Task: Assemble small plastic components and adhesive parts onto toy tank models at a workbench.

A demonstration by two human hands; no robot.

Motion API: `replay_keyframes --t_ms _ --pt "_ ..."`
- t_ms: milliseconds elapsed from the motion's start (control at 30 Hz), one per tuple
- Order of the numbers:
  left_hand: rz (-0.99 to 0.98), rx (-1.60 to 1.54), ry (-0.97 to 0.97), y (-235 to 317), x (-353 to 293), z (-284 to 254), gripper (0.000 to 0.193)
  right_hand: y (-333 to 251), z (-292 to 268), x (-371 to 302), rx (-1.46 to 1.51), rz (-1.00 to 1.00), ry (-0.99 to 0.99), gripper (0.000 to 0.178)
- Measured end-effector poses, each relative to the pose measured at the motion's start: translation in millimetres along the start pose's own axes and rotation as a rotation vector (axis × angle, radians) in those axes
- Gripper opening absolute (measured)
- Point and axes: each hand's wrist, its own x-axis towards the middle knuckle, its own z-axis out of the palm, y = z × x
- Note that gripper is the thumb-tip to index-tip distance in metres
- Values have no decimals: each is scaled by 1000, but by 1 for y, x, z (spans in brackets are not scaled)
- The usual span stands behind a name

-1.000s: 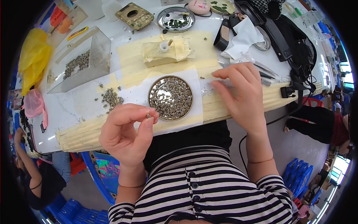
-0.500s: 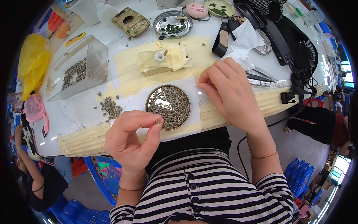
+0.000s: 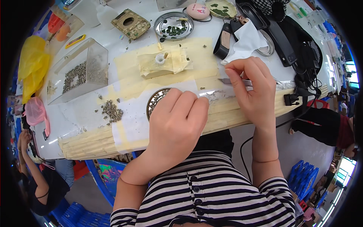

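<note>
My left hand is over the round dish of small metal pieces, hiding most of it. Its back faces up and the fingers are curled closed; whatever they hold is hidden. To the right, my right hand is raised above the table's front edge. Its thumb and forefinger come together in a pinch, and I cannot make out anything between them. A pointed grey metal tool shows behind that hand. A loose pile of the small metal pieces lies on the table left of the dish.
Farther back stand a taped block with a small white cup, and a metal tray of dark green bits. A clear box of metal pieces is at left. Black straps and white tissue are at right.
My left hand has moved right and turned over, covering the dish; the metal piece it pinched is out of sight. My right hand has moved right, uncovering the pointed tool.
</note>
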Motion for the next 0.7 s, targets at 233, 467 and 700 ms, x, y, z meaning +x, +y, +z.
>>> replay_keyframes --t_ms 233,467,700 --pt "-49 89 -21 0 7 10 19 7 4 -5 -7 9 102 10" --pt "-63 -39 114 1 4 5 21 3 2 -9 75 53 105 10" --pt "-217 25 315 -25 -23 -43 16 1 3 -10 106 56 90 9"
